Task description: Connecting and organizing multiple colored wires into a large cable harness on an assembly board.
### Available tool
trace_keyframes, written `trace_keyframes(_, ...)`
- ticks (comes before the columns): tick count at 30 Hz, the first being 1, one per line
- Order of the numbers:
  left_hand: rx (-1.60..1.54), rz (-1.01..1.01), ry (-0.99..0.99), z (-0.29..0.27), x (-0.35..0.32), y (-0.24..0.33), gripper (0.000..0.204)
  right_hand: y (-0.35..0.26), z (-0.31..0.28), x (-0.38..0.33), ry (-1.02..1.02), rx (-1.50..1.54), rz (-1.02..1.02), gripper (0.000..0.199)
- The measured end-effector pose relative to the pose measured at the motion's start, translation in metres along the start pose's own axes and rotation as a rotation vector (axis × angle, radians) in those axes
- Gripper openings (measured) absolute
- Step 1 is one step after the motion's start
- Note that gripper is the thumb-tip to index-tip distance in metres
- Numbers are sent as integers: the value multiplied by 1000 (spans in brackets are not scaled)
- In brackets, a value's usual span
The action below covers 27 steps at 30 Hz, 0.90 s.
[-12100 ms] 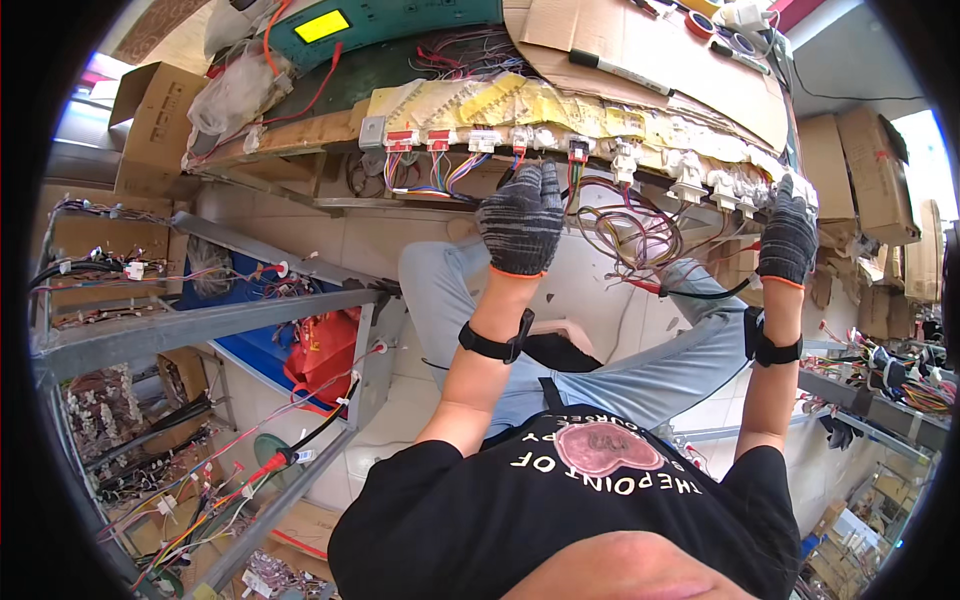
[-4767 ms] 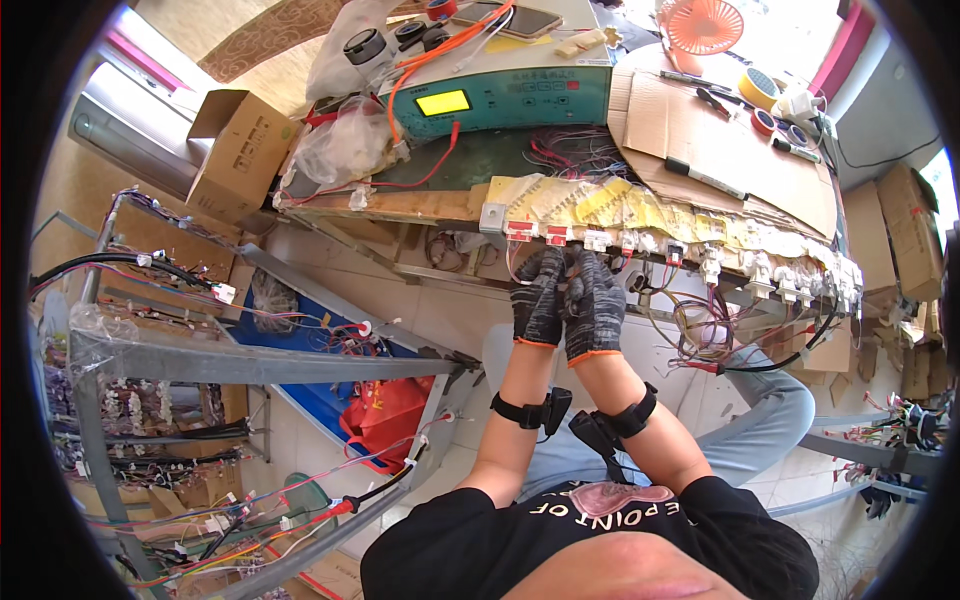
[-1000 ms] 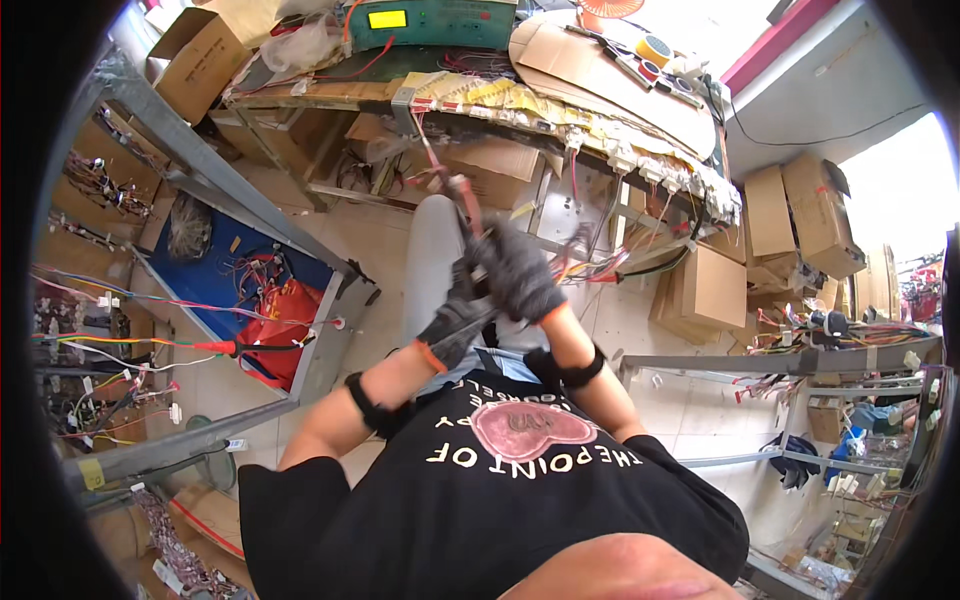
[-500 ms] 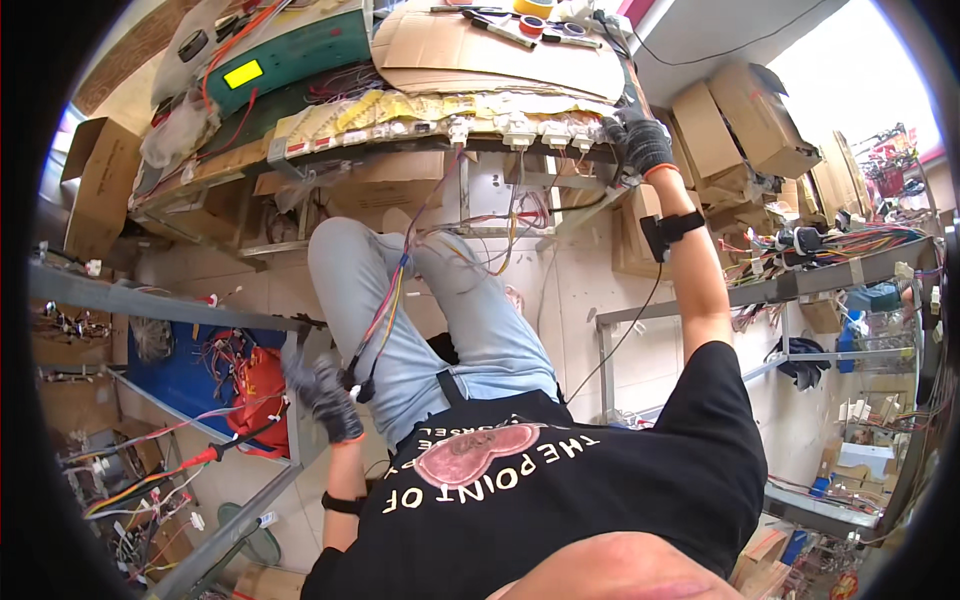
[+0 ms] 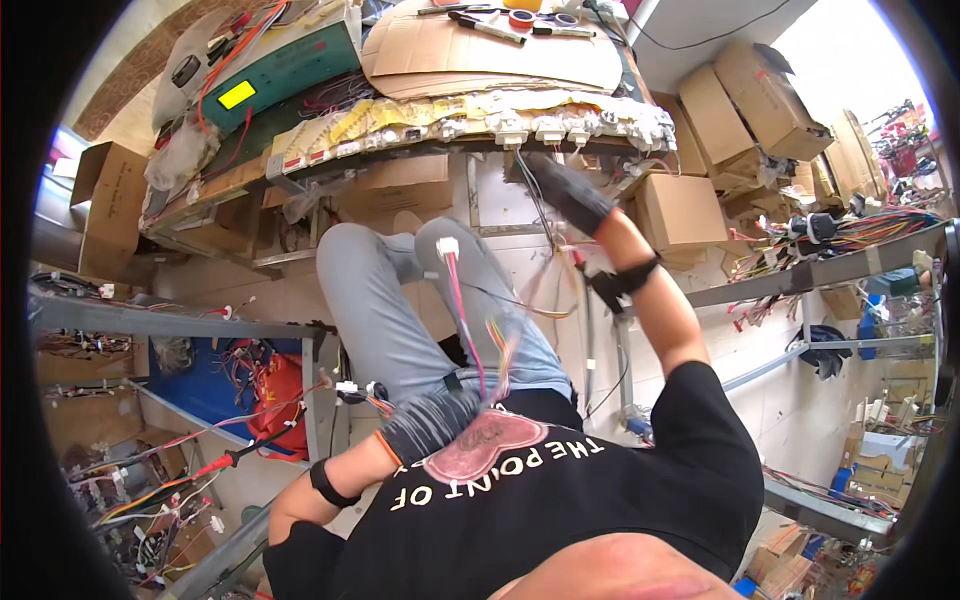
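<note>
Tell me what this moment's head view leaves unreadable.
All in the head view:
Left hand: its back hides any grip on the coloured wires.
Right hand: blurred, so its hold is unclear.
Yellow item: cut off by the upper edge.
White connectors: details too small.

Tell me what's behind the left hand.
Parts of the black shirt and light jeans show around the left hand, where coloured wires meet the fingers. Wire inside the grip and clothing directly behind it are covered.
</note>
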<state>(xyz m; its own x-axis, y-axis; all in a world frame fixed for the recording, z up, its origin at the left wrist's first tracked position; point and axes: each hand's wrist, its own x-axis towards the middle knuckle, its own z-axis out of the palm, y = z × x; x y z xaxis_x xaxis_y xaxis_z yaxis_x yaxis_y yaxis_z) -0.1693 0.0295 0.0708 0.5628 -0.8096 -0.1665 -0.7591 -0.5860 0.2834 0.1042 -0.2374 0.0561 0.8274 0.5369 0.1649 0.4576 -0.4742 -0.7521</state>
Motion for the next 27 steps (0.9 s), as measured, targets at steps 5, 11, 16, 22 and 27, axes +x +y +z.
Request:
trace_keyframes(5,-465,151,-150,136,-46,-6,30,-53,25,-38,186,-740,-488,35)
trace_keyframes(11,-505,-45,80,-4,-44,-23,25,-2,-31,-157,-455,-328,96,46)
trace_keyframes(16,-561,-342,109,15,-27,-68,27,84,-149,-38,327,-879,611,36)
trace_keyframes(22,-692,-358,-73,61,-27,-109,32,59,-165,-31,43,-1132,482,34)
trace_keyframes(27,-755,-300,-118,57,-20,-143,31,34,-121,-62,185,-1065,565,31)
